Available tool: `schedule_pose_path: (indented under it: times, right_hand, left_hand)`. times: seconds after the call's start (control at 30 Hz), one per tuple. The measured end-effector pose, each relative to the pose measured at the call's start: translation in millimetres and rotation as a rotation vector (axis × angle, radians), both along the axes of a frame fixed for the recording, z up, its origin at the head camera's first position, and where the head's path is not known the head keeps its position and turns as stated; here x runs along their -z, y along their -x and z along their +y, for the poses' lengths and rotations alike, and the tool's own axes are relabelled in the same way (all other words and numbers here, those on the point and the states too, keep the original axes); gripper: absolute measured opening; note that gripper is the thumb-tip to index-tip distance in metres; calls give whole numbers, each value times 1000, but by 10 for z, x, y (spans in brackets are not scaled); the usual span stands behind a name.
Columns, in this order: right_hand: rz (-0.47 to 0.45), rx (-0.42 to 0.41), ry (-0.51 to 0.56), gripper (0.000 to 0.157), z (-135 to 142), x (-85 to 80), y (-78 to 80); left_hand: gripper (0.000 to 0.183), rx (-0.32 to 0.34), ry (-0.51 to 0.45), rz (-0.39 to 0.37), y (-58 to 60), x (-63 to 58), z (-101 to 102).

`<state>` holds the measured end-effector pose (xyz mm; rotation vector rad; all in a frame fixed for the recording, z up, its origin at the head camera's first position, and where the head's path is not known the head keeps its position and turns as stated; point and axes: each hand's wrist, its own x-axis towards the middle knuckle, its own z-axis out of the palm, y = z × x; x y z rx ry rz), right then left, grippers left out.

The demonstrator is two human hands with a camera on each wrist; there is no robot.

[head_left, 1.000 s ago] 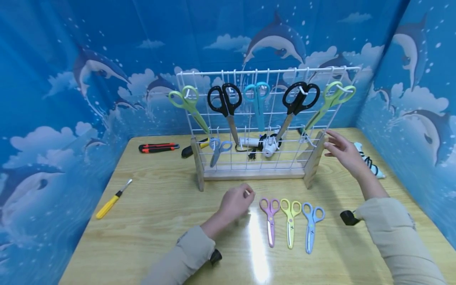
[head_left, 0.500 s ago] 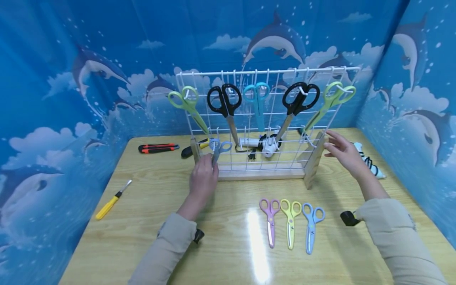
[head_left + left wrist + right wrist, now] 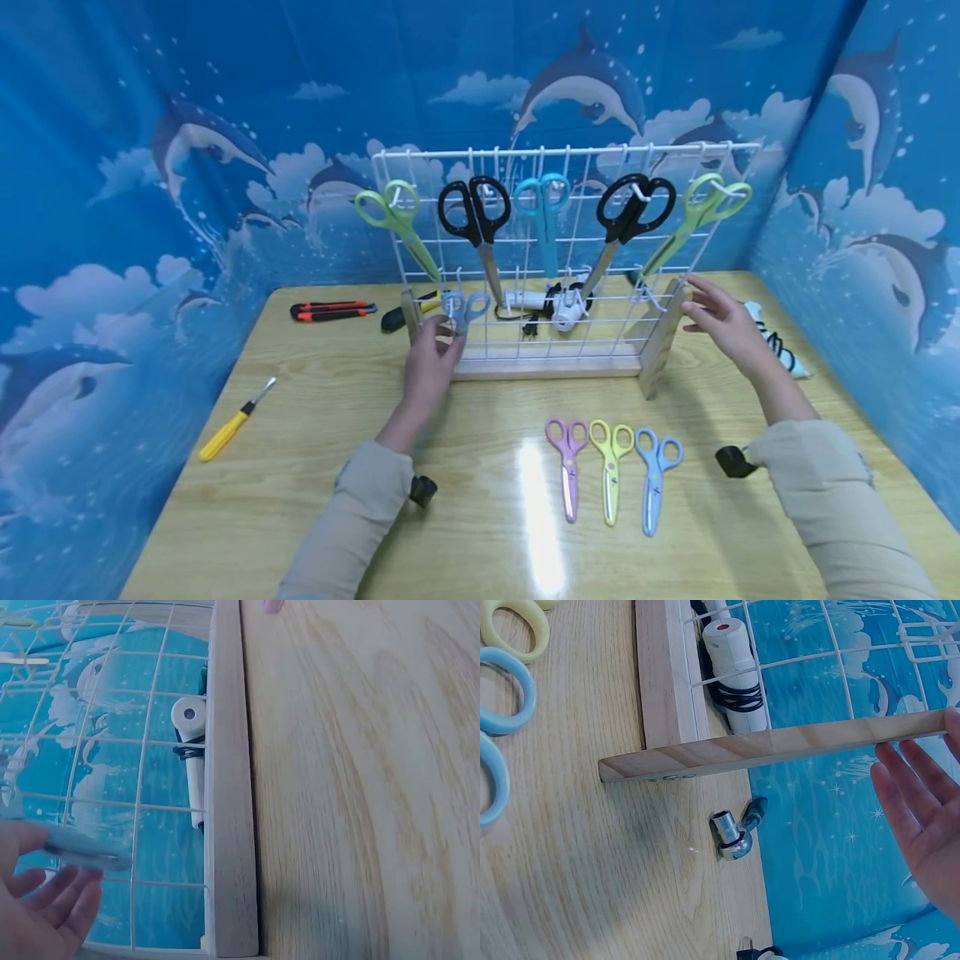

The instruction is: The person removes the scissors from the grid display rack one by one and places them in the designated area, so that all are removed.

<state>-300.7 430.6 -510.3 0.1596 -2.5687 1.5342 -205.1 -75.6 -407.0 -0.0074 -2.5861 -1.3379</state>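
My fingers on the left hand (image 3: 429,365) are at the small blue-grey scissors (image 3: 461,322), thumb over the blades and the others loosely bent beneath; blur there means I cannot tell whether I am clamped on them or only touching. The scissors are at the lower left of the white wire grid (image 3: 567,150), handles up, below the light-green scissors (image 3: 405,223). One loop seems to be at a hook, though I can't make out how it sits.

To do this well, I'd pinch lightly near the pivot and guide along the hook's own line; a sideways tug could catch the wires or rock the rack. Bracing should help: my right hand (image 3: 722,321) has its fingers extended and somewhat apart, touching the wooden post (image 3: 661,354) at the far end.

On the table nearer me, the pink scissors (image 3: 569,471), yellow scissors (image 3: 612,475) and blue scissors (image 3: 654,492) lie in a row. The head view shows them whole; the left wrist view has just a pink tip, the right wrist view only yellow and blue loops.

The left wrist view shows my thumb crossing the blades, which the head view hides. The right wrist view plainly shows a metal fitting (image 3: 731,838) beyond the post.
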Motion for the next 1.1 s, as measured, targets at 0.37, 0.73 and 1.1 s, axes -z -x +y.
schedule_pose_path:
  times: [0.37, 0.73, 1.1]
  right_hand:
    - [-104, -114, 151, 50, -438, -706, -409]
    - [-17, -22, 16, 52, 23, -6, 23]
    - [-54, -73, 59, 52, -135, -268, -136]
  left_hand:
    - [25, 185, -102, 20, 19, -18, -98]
    - [19, 339, -192, 180, -268, -209, -146]
    - [23, 407, -461, -178, -687, 45, -68]
